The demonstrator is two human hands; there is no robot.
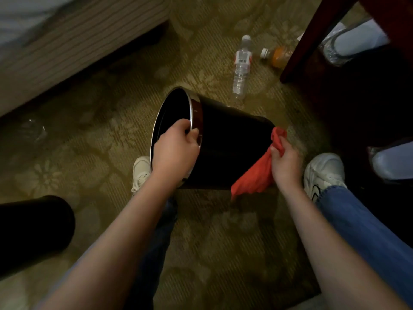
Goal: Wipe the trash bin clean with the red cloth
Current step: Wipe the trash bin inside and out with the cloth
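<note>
Left hand [176, 146] grips the tipped black bin's [230, 139] rim; right hand [285, 159] clutches the red cloth [254, 175] at its four o'clock.

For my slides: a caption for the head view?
Left hand grips the rim of the tilted trash bin; right hand holds the red cloth at its base.

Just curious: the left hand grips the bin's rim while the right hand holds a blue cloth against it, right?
Not quite. The head view shows the cloth is red, not blue. The left hand grips the bin by its rim; the right hand holds the cloth against it.
</note>
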